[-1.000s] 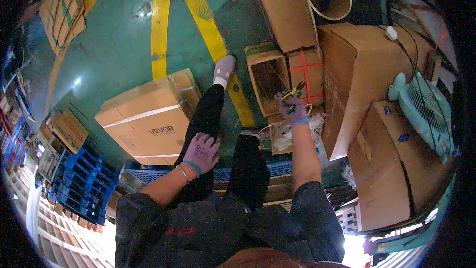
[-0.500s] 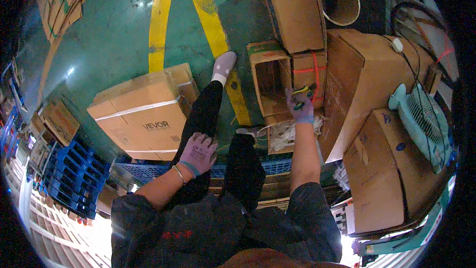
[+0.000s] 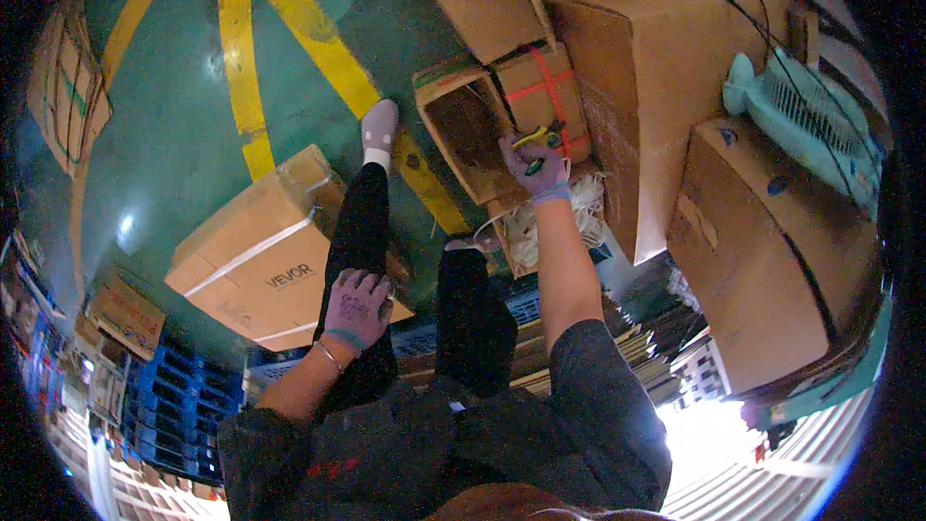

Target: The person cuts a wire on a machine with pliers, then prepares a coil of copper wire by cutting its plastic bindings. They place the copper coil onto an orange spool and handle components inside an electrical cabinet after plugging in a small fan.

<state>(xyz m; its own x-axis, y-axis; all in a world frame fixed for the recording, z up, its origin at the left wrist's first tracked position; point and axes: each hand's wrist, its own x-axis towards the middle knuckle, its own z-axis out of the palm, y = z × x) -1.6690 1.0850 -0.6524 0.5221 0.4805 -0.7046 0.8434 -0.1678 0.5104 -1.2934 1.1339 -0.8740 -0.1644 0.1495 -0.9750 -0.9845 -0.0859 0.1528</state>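
My left hand [image 3: 355, 311], in a pale purple glove, lies over my left knee with its fingers spread on the dark trouser leg. Beside that leg a large brown carton [image 3: 246, 275] bound with white straps rests at a tilt. On the other side, my gloved right hand [image 3: 542, 179] grips a small yellow-and-green hand tool [image 3: 538, 138]; its exact kind is not clear. That hand is above the edge between an open-topped cardboard box [image 3: 431, 114] and a carton with red strapping [image 3: 564, 72]. White strap scraps [image 3: 583, 212] fill a container just below the hand.
Tall brown cartons [image 3: 612, 58] crowd the right side, with a pale turquoise fan [image 3: 805, 121] and its cable on top. Blue pallets [image 3: 178, 415] stand at lower left. Yellow lines [image 3: 309, 34] cross the green floor [image 3: 178, 145]. Flattened cardboard [image 3: 69, 87] lies far left.
The view has swung, so the boxes at right and my right hand appear further left and higher. My right hand still holds the tool; my left hand stays on my leg.
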